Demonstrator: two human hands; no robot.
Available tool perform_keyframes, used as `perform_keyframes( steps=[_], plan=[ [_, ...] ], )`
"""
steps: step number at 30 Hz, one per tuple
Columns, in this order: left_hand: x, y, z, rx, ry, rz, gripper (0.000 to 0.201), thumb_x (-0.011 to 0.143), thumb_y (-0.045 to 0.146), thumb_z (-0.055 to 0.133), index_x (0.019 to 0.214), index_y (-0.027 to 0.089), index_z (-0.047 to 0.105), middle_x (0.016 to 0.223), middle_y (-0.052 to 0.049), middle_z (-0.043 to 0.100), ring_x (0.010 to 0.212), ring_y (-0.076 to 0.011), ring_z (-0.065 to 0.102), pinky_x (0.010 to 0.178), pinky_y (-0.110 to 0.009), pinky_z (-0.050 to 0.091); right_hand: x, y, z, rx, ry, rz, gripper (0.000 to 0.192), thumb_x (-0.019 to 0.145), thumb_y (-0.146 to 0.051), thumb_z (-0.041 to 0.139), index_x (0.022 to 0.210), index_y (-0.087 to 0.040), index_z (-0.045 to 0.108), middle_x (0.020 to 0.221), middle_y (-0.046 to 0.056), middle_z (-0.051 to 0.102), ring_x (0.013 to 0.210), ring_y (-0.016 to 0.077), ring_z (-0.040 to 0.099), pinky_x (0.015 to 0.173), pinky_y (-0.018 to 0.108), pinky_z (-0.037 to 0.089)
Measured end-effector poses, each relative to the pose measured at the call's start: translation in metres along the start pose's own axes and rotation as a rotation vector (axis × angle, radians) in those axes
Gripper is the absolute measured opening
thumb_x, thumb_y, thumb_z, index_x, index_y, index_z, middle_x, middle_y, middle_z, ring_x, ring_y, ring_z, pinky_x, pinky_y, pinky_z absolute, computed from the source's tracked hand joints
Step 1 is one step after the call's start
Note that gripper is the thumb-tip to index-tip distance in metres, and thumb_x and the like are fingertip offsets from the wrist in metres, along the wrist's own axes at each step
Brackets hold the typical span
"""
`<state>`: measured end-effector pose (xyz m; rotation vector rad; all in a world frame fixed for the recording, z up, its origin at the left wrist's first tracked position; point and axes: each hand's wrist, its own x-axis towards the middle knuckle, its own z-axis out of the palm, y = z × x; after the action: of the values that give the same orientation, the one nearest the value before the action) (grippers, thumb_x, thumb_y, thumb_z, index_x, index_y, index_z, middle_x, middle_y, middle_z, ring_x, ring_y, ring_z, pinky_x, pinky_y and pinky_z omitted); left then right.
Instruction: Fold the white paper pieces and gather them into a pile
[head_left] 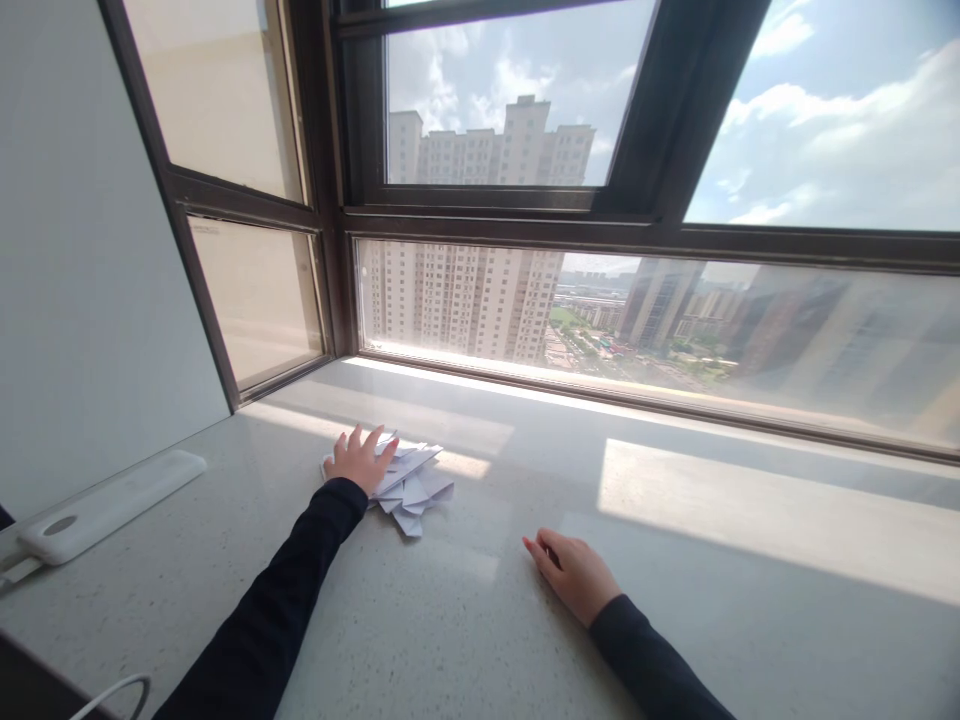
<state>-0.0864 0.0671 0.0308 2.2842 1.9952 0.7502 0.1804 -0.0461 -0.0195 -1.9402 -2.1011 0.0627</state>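
Observation:
A loose heap of folded white paper pieces (pixel 416 488) lies on the pale speckled windowsill (pixel 420 640), left of the middle. My left hand (pixel 360 460) rests over the left side of this heap, its fingers spread, covering some of the pieces. Several pointed flaps and creased edges stick out to the right of it. My right hand (pixel 574 572) lies on the sill to the right of the heap, apart from it. Its fingers are curled in loosely, with the thumb close to the index finger, and nothing shows in them.
At the left, a long white power strip (pixel 120 505) lies along the white wall panel (pixel 97 250). A white cable (pixel 124 685) curves at the bottom left. Dark window frames (pixel 495 228) border the back of the sill, and sunlight falls in patches on it.

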Motion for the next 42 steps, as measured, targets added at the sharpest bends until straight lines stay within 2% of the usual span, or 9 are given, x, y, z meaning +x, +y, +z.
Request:
perform_keyframes(
  steps=[4, 13, 16, 19, 22, 29, 33, 36, 42],
  plan=[
    [0.001, -0.015, 0.022, 0.073, -0.238, -0.193, 0.058, 0.068, 0.062, 0.027, 0.119, 0.035, 0.033, 0.128, -0.007, 0.032, 0.112, -0.0392, 0.024, 0.079, -0.06, 0.02, 0.001, 0.0, 0.001, -0.022, -0.004, 0.004, 0.031, 0.081, -0.033, 0.027, 0.057, -0.019, 0.042, 0.051, 0.0, 0.051, 0.048, 0.0116, 0.045, 0.045, 0.022, 0.021],
    [-0.04, 0.075, 0.055, 0.0, -0.288, 0.131, 0.054, 0.073, 0.056, 0.024, 0.121, 0.033, 0.027, 0.131, -0.007, 0.025, 0.117, -0.0349, 0.018, 0.084, -0.06, 0.014, 0.001, -0.003, -0.006, 0.239, 0.087, 0.107, 0.035, 0.079, -0.044, 0.026, 0.062, -0.02, 0.044, 0.047, -0.003, 0.046, 0.046, 0.0113, 0.045, 0.047, 0.021, 0.028],
    [-0.048, 0.087, 0.049, -0.064, -0.329, 0.131, 0.051, 0.076, 0.052, 0.019, 0.123, 0.033, 0.022, 0.133, -0.006, 0.022, 0.118, -0.0339, 0.016, 0.083, -0.061, 0.016, -0.001, -0.006, -0.004, 0.263, 0.116, 0.1, 0.031, 0.072, -0.048, 0.036, 0.068, -0.019, 0.047, 0.046, -0.004, 0.043, 0.045, 0.0117, 0.044, 0.046, 0.022, 0.03],
    [-0.056, 0.086, 0.043, -0.071, -0.262, 0.299, 0.047, 0.078, 0.049, 0.022, 0.123, 0.036, 0.02, 0.134, -0.001, 0.019, 0.12, -0.0304, 0.011, 0.086, -0.062, 0.009, 0.0, -0.006, -0.002, 0.319, 0.166, 0.072, 0.024, 0.069, -0.041, 0.042, 0.064, -0.018, 0.046, 0.053, -0.002, 0.046, 0.049, 0.0114, 0.044, 0.049, 0.022, 0.034],
    [-0.063, 0.079, 0.043, -0.057, -0.202, 0.49, 0.042, 0.077, 0.046, 0.029, 0.119, 0.041, 0.027, 0.133, 0.004, 0.021, 0.121, -0.0272, 0.01, 0.089, -0.059, -0.002, 0.003, 0.001, -0.004, 0.519, 0.267, 0.146, 0.021, 0.07, -0.038, 0.04, 0.063, -0.018, 0.044, 0.057, -0.001, 0.048, 0.051, 0.0108, 0.046, 0.048, 0.021, 0.036],
    [-0.058, 0.078, 0.028, -0.176, -0.102, 0.523, 0.037, 0.079, 0.039, 0.03, 0.114, 0.033, 0.037, 0.129, 0.002, 0.031, 0.119, -0.0227, 0.018, 0.094, -0.052, -0.004, 0.0, 0.015, -0.029, 0.944, 0.73, 0.355, 0.026, 0.069, -0.045, 0.047, 0.072, -0.019, 0.042, 0.053, -0.003, 0.047, 0.045, 0.0095, 0.044, 0.04, 0.02, 0.035],
    [-0.059, 0.085, 0.015, -0.399, -0.116, 0.625, 0.045, 0.078, 0.038, 0.035, 0.119, 0.019, 0.032, 0.125, -0.006, 0.037, 0.115, -0.0193, 0.027, 0.096, -0.035, 0.019, -0.005, -0.009, -0.033, 1.064, 0.568, 0.248, 0.028, 0.068, -0.045, 0.049, 0.075, -0.018, 0.045, 0.053, -0.003, 0.05, 0.042, 0.0093, 0.044, 0.037, 0.02, 0.034],
    [-0.063, 0.089, 0.019, -0.551, -0.228, 0.631, 0.032, 0.077, 0.035, 0.038, 0.102, 0.017, 0.048, 0.098, -0.007, 0.057, 0.091, -0.0184, 0.049, 0.081, -0.029, 0.036, -0.004, -0.028, -0.026, 1.084, 0.408, 0.14, 0.031, 0.071, -0.046, 0.045, 0.084, -0.018, 0.045, 0.063, 0.001, 0.055, 0.056, 0.0129, 0.051, 0.048, 0.023, 0.04],
    [-0.051, 0.082, 0.03, -0.923, -0.157, 0.231, 0.022, 0.077, 0.036, 0.037, 0.081, 0.017, 0.048, 0.052, 0.005, 0.048, 0.041, -0.0086, 0.046, 0.045, -0.02, 0.038, 0.001, -0.03, -0.002, 0.451, 0.358, 0.25, 0.042, 0.058, -0.053, 0.053, 0.083, -0.019, 0.054, 0.082, 0.007, 0.053, 0.08, 0.0228, 0.046, 0.069, 0.036, 0.036]
  ],
)
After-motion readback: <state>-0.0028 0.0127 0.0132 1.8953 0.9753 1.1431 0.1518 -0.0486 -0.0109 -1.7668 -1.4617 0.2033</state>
